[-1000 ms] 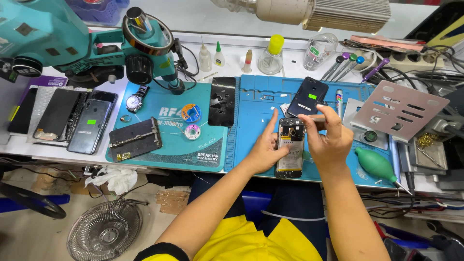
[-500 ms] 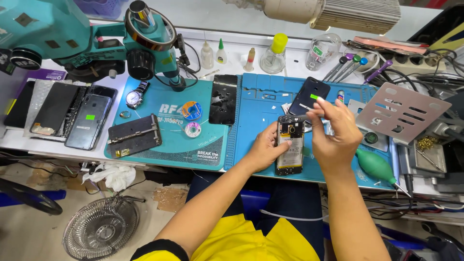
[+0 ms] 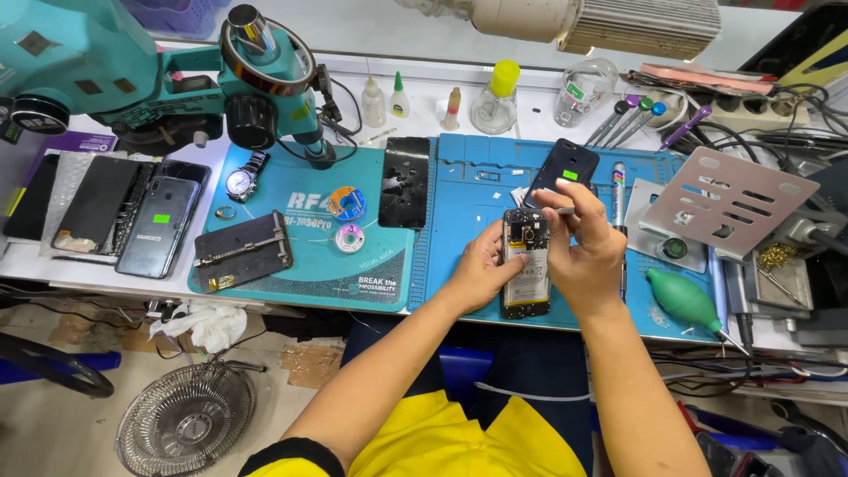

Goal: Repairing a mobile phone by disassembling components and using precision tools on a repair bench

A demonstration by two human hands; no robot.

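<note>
The left hand (image 3: 480, 269) gripped the opened phone (image 3: 526, 265) on the blue mat (image 3: 477, 190); the right hand (image 3: 587, 247) pinched a thin tool (image 3: 565, 210) above the phone.

Blue mat (image 3: 477, 190), teal mat (image 3: 305, 265), green blower (image 3: 682, 299), yellow sleeves (image 3: 424, 437).

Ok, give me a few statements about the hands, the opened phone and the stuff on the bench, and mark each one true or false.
1. The left hand steadies the opened phone by its side. True.
2. The right hand is resting on the green air blower. False: it is at the phone's top, pinching a thin tool.
3. A wristwatch lies on the teal mat. True.
4. The opened phone lies under the microscope. False: it is on the blue mat, to the right.
</note>
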